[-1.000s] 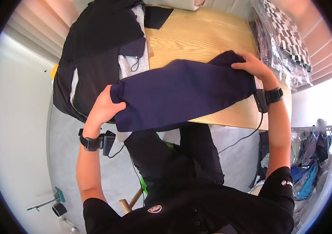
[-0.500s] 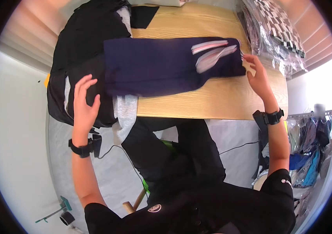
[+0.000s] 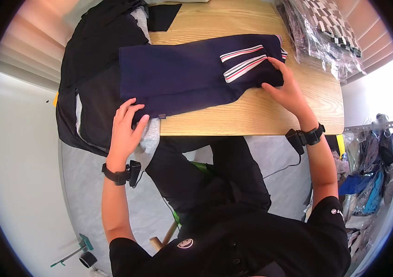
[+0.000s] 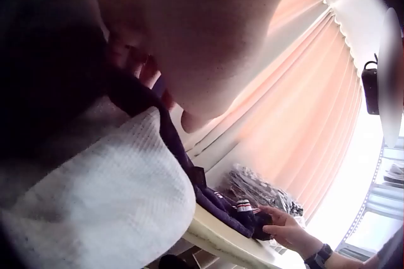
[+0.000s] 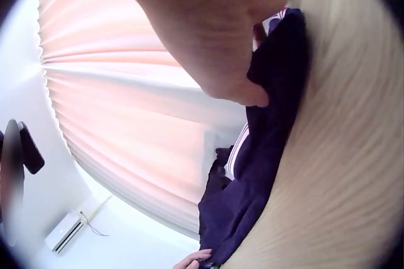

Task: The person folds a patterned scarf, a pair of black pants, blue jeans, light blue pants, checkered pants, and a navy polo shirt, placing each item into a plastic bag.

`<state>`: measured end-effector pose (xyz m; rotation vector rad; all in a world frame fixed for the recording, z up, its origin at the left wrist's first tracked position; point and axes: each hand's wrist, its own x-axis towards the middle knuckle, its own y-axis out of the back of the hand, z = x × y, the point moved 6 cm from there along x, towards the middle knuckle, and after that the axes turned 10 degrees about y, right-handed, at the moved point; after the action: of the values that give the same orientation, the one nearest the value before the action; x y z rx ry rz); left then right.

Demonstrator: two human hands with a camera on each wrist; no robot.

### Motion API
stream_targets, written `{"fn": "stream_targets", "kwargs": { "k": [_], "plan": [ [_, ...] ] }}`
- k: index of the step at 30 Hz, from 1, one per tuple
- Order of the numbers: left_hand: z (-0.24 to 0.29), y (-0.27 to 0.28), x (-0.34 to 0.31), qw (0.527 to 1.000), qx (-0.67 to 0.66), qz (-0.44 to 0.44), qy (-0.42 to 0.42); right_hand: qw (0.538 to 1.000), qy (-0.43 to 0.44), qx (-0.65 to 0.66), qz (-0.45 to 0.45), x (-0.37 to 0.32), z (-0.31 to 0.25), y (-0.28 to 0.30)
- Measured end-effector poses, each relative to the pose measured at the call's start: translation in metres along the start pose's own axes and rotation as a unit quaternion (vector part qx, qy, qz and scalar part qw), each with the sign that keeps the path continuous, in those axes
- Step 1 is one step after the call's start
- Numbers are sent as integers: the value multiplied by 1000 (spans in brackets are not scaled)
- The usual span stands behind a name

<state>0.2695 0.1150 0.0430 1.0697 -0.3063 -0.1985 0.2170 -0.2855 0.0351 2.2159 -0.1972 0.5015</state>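
In the head view a navy garment [image 3: 173,69] lies folded lengthwise, its left end over black clothes and its right part on the wooden table. Two white-and-red striped bands [image 3: 245,68] lie across its right part. The left hand [image 3: 127,127] touches the garment's lower left corner, fingers spread, beside a small dark tag [image 3: 162,116]. At the striped end, the right hand [image 3: 289,92] rests with its fingertips on the cloth and the thumb at its near edge. The right wrist view shows the right thumb [image 5: 252,94] against the navy cloth.
Black clothes [image 3: 97,74] with grey ones under them cover the table's left side. Plastic-wrapped garments [image 3: 326,37] lie at the back right. The wooden table [image 3: 205,121] has its front edge near the person's legs. Bagged clothes [image 3: 367,184] hang at the right.
The navy garment went from being held up between both hands to lying flat, striped bands upward. Both hands came off it, then moved back onto its near left corner and right end.
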Motion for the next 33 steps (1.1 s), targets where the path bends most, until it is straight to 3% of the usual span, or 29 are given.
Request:
{"fn": "stream_targets", "kwargs": {
  "k": [2,5,8,10,13,15,16,20,23,25,29,33],
  "plan": [
    [-7,-2,-1,1000,-19,1,4,999,-11,-35,3,-1,0,2],
    [-9,-3,0,999,-41,23,-6,998,10,35,49,-8,-2,17],
    [-10,-3,2,995,-91,24,45,997,1,70,21,-31,0,29],
    [-8,-1,4,994,-90,13,59,994,73,-28,-79,-51,-5,31],
    [-9,-4,5,993,-86,19,76,994,50,-26,-94,-75,-2,38],
    [17,3,-2,993,41,111,-26,998,8,-3,-65,-74,-3,43],
    [32,2,-4,994,10,108,-34,999,-28,22,-34,-72,-4,45],
    [106,-35,-12,986,-101,8,-136,997,37,63,-15,-41,-47,22],
    [147,-73,-10,962,-208,-69,-162,992,119,-32,-32,-40,-73,-1],
    [151,-89,-5,967,-189,-47,-164,984,111,-89,-107,-43,-68,-10],
    [129,-98,-2,985,-110,-19,-130,982,125,-119,-73,-52,-48,17],
    [127,-98,-8,985,-64,-18,-162,984,83,-81,-136,-58,-56,18]
  ]
}}
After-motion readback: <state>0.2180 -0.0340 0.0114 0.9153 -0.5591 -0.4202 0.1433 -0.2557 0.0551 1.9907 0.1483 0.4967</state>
